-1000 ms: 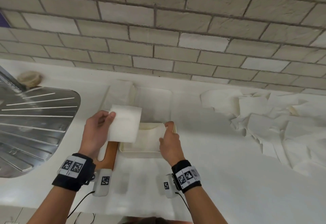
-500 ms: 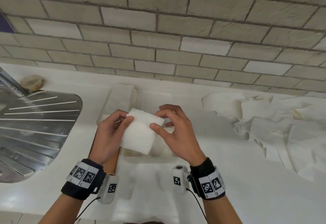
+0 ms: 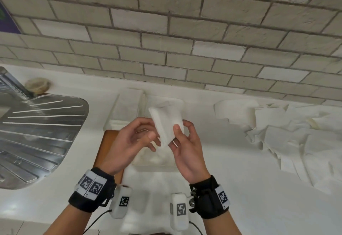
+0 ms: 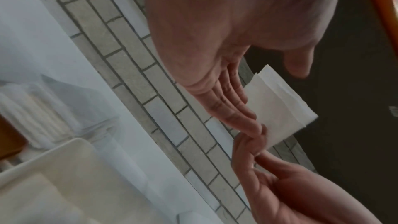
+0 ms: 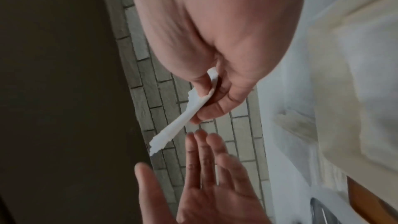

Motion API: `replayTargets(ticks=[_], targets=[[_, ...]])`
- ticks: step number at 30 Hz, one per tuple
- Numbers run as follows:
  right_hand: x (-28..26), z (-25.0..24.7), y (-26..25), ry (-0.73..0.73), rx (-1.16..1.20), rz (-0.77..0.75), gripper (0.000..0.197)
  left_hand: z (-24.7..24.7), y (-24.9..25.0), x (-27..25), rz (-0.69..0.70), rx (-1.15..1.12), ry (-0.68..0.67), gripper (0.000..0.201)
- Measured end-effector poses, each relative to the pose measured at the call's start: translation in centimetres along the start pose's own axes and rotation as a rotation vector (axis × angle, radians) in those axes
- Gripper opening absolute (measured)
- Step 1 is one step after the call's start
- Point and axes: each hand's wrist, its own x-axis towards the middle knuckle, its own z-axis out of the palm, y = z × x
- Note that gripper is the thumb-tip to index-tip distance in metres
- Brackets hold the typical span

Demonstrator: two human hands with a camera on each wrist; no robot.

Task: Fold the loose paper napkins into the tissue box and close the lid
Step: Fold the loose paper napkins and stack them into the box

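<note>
Our right hand (image 3: 182, 147) pinches the folded napkin (image 3: 167, 121) above the open tissue box (image 3: 153, 160); our left hand (image 3: 129, 142) is spread, holding nothing. With only one corner gripped, we judge the fold could spring loose before we tuck it in.

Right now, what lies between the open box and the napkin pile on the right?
Only bare white counter lies between the tissue box and the loose napkin pile, as the head view shows.

I see right hand (image 3: 185, 147) raised, thumb and fingers pinching the folded napkin (image 3: 167, 123); left hand (image 3: 129, 142) beside it, palm toward it, fingers straight and relaxed, holding nothing
</note>
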Motion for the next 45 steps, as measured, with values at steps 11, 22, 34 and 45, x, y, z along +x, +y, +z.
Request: replayTargets(ticks=[11,22,34,45], targets=[[-0.2,0.0,0.3,0.036,-0.132,-0.131,0.021,2.1,0.5,1.3,-0.010,0.061,0.049,0.023],[0.1,-3.3,-2.0,-0.157,-0.363,-0.218,0.009,0.7,-1.2,1.2,-0.089,-0.133,0.182,0.062],[1.7,-1.6,-2.5,-0.114,-0.714,-0.368,0.064,-0.5,-0.2,2.4,0.065,0.196,0.012,0.053],[0.5,-3.5,-3.0,-0.324,-0.837,-0.495,0.022,-0.2,-1.4,3.5,-0.004,-0.115,0.275,0.032]])
